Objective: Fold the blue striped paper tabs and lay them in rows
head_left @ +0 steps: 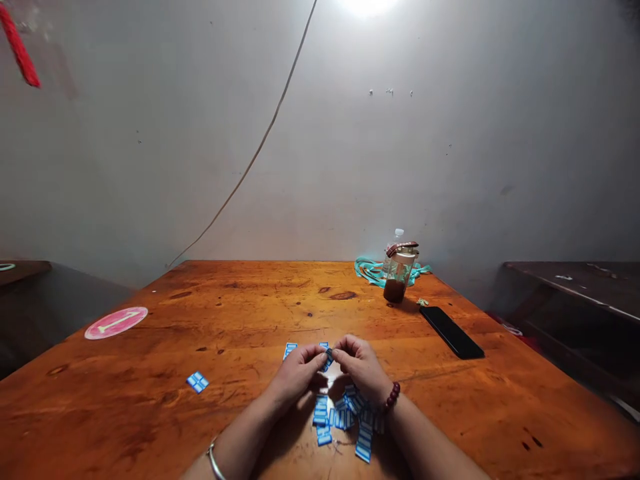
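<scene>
Fingertips nearly meeting, my left hand [303, 371] and my right hand [361, 363] pinch a small dark piece [329, 353] between them, above the middle of the wooden table. Blue-and-white printed pieces [321, 410] lie in a loose, overlapping pile below my hands, partly under my right wrist. Another blue-and-white piece [291, 349] shows just beyond my left hand, and one more [325, 346] is partly hidden behind the fingertips. A separate blue-and-white piece [197, 382] rests on the table to the left.
A black phone [451, 331] lies at the right. Behind it stand a cup with dark liquid [397, 280] and a clear bottle [399, 235], beside teal straps [369, 271]. A round pink sticker [116, 323] is on the wooden table [240, 307] at the left.
</scene>
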A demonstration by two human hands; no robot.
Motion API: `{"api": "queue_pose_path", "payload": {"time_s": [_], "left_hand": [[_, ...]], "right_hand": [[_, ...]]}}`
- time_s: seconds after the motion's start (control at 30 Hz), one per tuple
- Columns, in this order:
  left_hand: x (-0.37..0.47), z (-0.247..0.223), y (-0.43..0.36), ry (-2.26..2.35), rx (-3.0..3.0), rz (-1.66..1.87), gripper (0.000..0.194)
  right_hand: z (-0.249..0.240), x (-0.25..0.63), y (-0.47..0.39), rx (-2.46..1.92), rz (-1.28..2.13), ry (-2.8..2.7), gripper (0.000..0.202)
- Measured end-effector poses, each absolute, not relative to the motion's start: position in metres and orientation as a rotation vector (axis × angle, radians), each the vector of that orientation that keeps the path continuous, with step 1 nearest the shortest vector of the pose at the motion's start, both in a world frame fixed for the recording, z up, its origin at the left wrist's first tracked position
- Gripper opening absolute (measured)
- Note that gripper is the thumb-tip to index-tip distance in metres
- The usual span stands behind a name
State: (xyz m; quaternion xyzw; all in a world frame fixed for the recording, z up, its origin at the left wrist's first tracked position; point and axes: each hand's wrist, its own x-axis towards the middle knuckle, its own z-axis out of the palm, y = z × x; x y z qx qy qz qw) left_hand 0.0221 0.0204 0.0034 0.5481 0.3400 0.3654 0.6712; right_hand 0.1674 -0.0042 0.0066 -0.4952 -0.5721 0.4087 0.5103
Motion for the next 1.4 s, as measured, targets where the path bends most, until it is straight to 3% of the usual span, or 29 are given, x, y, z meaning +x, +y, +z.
{"api": "queue_pose_path", "payload": {"time_s": [0.3, 0.53, 0.7, 0.9, 1.23, 1.4], "left_hand": [[0.007, 0.015, 0.033, 0.982, 1.463, 0.999, 0.016], [0.006, 0.019, 0.034, 0.982, 1.347, 1.053, 0.018], [0.013, 0.016, 0.030, 0.981, 1.374, 1.026, 0.013], [0.012, 0.014, 0.030, 0.982, 1.311, 1.025, 0.013], [0.022, 0.008, 0.022, 0.926, 1.222, 0.867, 0.015], [0.018, 0.011, 0.020, 0.863, 1.165, 0.803, 0.019]], "right_hand": [[0.002, 0.171, -0.009, -1.332, 0.882, -1.701, 0.014], [0.006, 0.164, -0.025, -1.403, 0.573, -2.208, 0.022], [-0.001, 0.160, -0.021, -1.409, 0.644, -2.134, 0.007], [0.005, 0.162, -0.015, -1.224, 0.931, -1.732, 0.007], [0.005, 0.161, -0.011, -1.338, 0.635, -1.689, 0.009], [0.002, 0.161, -0.009, -1.345, 0.730, -1.635, 0.008]]}}
